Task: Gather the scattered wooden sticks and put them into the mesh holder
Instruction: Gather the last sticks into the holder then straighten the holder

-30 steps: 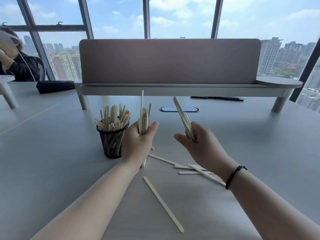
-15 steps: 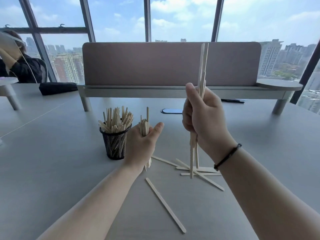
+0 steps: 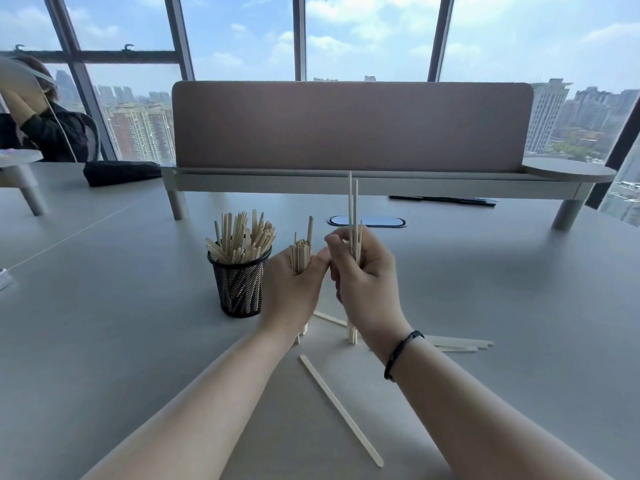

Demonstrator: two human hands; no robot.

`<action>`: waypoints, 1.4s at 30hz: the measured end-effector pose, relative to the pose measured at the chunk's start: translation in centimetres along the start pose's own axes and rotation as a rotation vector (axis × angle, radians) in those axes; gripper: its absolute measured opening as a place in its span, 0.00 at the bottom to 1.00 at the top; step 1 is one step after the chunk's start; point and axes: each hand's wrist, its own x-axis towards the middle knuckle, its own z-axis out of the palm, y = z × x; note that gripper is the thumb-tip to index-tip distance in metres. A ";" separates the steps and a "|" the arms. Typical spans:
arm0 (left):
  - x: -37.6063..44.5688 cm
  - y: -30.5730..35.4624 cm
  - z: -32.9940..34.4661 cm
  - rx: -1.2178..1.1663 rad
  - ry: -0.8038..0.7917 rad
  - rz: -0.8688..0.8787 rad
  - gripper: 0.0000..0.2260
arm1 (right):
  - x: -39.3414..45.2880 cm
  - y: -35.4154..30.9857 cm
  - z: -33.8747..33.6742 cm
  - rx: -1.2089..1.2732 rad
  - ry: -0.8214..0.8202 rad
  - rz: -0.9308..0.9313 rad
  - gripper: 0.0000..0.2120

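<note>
One black mesh holder [image 3: 240, 285] stands upright on the grey table [image 3: 104, 341], to the left of both hands, packed with wooden sticks [image 3: 242, 237] too many and too overlapped to count. The left hand [image 3: 294, 292] is raised, back toward the camera, fingers curled round an upright bundle of sticks [image 3: 302, 252]; the count within the bundle cannot be made out, and its lower ends show beneath the wrist. The right hand [image 3: 367, 282] is raised just beside the left, thumb tips close or touching, fingers curled round a second, thinner bundle [image 3: 354, 216] of roughly three to five sticks, two of which stand well above the rest; the lower ends reach down near the table surface. A black cord bracelet [image 3: 401, 353] sits on the right wrist. Loose on the table: one long stick [image 3: 341, 410] lying diagonally between the forearms, one stick [image 3: 329, 318] partly hidden between the hands, and a small overlapping cluster [image 3: 457, 342] of at least two or three sticks to the right of the right wrist.
</note>
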 end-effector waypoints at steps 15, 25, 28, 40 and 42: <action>-0.3 0.2 0.0 -0.041 0.097 0.026 0.17 | -0.3 0.8 -0.3 -0.061 0.042 0.066 0.26; -0.4 0.1 0.1 0.023 -0.029 0.001 0.21 | -0.3 0.7 -0.1 0.047 -0.047 0.101 0.31; -0.6 0.5 -0.1 0.009 -0.046 -0.008 0.25 | -0.4 0.2 -0.2 0.031 -0.056 0.150 0.37; 4.9 9.7 -5.7 -0.507 0.206 0.041 0.26 | -0.7 -0.8 -0.2 0.009 -0.104 0.348 0.32; 7.1 9.5 -7.1 -0.507 0.287 0.021 0.26 | -0.7 -0.8 0.0 -0.003 -0.123 0.338 0.32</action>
